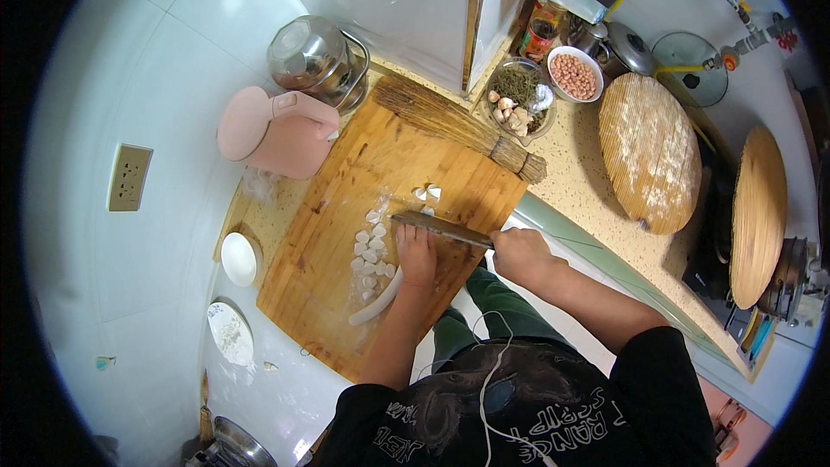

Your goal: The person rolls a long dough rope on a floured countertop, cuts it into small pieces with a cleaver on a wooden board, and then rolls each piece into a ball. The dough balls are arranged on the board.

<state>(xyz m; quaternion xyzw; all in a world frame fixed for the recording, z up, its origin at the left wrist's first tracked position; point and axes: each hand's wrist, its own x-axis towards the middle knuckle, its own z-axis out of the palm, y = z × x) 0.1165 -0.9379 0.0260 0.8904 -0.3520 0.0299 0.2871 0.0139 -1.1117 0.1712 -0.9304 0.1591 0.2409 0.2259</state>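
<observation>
My right hand is closed around the handle of a kitchen knife, whose blade points left above a wooden board. Close beside the blade, my left hand rests on a roll of white dough; part of the roll is hidden under the hand and forearm. Several small cut dough pieces lie in a cluster left of that hand. A few more pieces are beyond the knife, one of them right at the blade.
A straw brush lies along the board's far edge. Left stand a pink kettle, a white bowl and a plate of flour. At the right are a bowl of peanuts, a bowl with garlic and a floured round straw mat.
</observation>
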